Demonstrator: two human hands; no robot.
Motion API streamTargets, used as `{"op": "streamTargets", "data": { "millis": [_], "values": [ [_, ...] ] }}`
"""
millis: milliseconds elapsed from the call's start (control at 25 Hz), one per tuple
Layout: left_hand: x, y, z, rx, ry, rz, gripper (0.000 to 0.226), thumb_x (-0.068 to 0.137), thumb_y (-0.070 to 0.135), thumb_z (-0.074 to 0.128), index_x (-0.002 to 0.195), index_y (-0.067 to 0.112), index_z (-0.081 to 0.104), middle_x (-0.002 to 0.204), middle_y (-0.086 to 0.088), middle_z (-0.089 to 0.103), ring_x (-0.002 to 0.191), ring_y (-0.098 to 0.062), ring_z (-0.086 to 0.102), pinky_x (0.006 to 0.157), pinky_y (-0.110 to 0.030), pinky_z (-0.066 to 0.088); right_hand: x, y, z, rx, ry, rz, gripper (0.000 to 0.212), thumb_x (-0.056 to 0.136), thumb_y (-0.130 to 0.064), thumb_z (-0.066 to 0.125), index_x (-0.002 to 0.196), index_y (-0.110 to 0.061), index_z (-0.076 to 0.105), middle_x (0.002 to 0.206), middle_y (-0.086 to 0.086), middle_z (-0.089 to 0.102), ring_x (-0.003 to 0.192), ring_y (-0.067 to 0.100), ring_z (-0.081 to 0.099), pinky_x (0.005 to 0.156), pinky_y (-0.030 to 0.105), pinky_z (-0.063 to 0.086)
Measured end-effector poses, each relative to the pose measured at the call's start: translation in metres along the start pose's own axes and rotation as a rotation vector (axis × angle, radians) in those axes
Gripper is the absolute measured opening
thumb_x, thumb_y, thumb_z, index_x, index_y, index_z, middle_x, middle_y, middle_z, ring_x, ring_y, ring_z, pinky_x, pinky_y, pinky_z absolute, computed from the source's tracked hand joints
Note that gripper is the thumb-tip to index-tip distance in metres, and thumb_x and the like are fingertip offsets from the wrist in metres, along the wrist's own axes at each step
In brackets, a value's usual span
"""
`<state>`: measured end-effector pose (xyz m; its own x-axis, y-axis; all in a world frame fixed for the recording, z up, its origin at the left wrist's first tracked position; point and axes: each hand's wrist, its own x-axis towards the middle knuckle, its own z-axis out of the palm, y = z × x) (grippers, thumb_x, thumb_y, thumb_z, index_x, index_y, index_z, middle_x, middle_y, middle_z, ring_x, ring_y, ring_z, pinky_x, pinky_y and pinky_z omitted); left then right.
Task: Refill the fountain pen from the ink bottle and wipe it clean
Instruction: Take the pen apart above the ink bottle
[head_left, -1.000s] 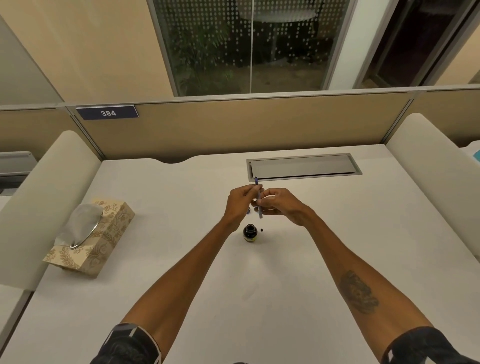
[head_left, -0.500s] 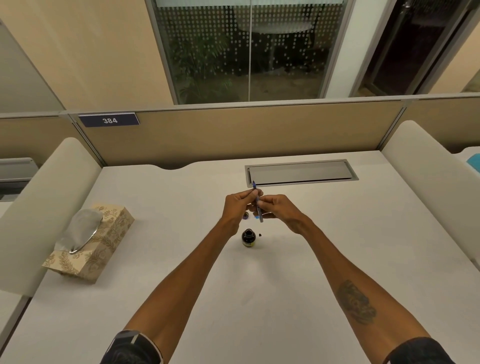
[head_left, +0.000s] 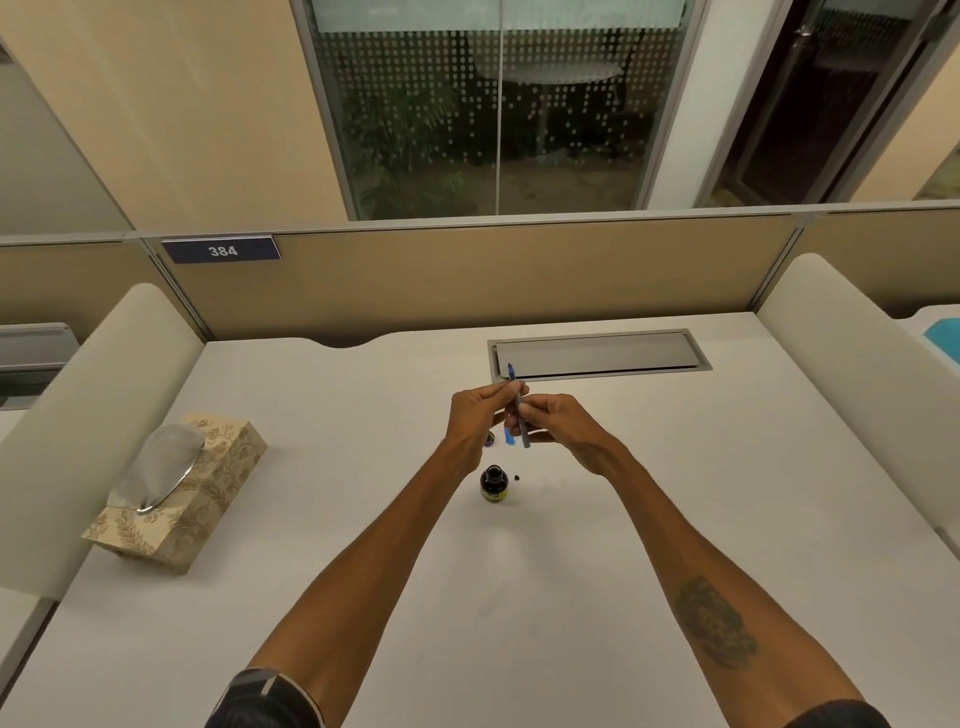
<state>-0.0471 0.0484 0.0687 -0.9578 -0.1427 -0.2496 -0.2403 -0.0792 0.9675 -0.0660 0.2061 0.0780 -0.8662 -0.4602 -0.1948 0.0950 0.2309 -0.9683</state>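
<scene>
Both hands meet above the middle of the white desk and share one blue fountain pen; the left hand pinches the upper part of the barrel between thumb and fingertips, while the right hand grips the lower part, fingers curled round it; the pen stands nearly upright, its top end poking up past the knuckles and its lower end showing below the right hand's fingers. A small bright blue piece lies on the desk just beyond the hands, partly hidden; what it is cannot be told. Nearer the person, between the forearms, the dark ink bottle stands upright with its mouth uncovered; a tiny dark object lies just right of it. Well off to the left sits a patterned tissue box; a metal cable hatch is set into the desk beyond the hands.
</scene>
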Motion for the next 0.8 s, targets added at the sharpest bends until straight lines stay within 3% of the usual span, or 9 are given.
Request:
{"op": "streamTargets", "data": {
  "millis": [80,200,400,640,800],
  "values": [
    [-0.001,0.009,0.001,-0.005,-0.017,0.041,0.031,0.084,0.04,0.075,0.106,0.018,0.079,0.102,-0.005,0.078,0.107,-0.03,0.07,0.1,-0.059,0.05,-0.003,-0.005,-0.002,0.009,-0.007,-0.029,0.024,0.102,-0.029,0.047,0.109,-0.019,0.067,0.101,0.001,0.074,0.095,0.017,0.073,0.077,0.023,0.058],
    [0.0,0.025,0.002,-0.019,-0.072,0.138,0.029,0.09,0.027,0.071,0.111,0.009,0.076,0.105,-0.008,0.078,0.104,-0.027,0.072,0.101,-0.044,0.053,-0.002,-0.014,-0.005,0.008,-0.001,-0.074,0.031,0.102,-0.029,0.045,0.12,-0.011,0.063,0.11,0.006,0.072,0.1,0.019,0.071,0.083,0.025,0.057],
    [-0.001,0.053,0.006,-0.03,-0.099,0.27,0.025,0.092,0.018,0.069,0.109,0.002,0.075,0.102,-0.011,0.078,0.094,-0.02,0.075,0.087,-0.026,0.057,0.0,-0.035,-0.009,0.026,0.068,-0.179,0.031,0.102,-0.021,0.049,0.124,-0.005,0.063,0.11,0.011,0.072,0.099,0.019,0.072,0.086,0.024,0.056],
    [0.0,0.063,0.009,-0.087,-0.048,0.29,0.027,0.089,0.019,0.073,0.108,0.0,0.076,0.1,-0.014,0.077,0.095,-0.028,0.075,0.089,-0.038,0.059,0.0,-0.047,-0.006,0.077,0.206,-0.195,0.026,0.093,-0.017,0.064,0.115,-0.004,0.068,0.096,0.009,0.075,0.087,0.018,0.075,0.086,0.029,0.059],
    [-0.007,0.062,0.01,-0.125,-0.08,0.257,0.027,0.092,0.018,0.068,0.111,0.0,0.074,0.105,-0.014,0.077,0.095,-0.022,0.075,0.084,-0.029,0.06,-0.004,-0.048,-0.002,0.046,0.258,-0.149,0.027,0.087,-0.026,0.071,0.104,-0.005,0.067,0.091,0.003,0.074,0.082,0.01,0.073,0.081,0.032,0.058]
  ]
}}
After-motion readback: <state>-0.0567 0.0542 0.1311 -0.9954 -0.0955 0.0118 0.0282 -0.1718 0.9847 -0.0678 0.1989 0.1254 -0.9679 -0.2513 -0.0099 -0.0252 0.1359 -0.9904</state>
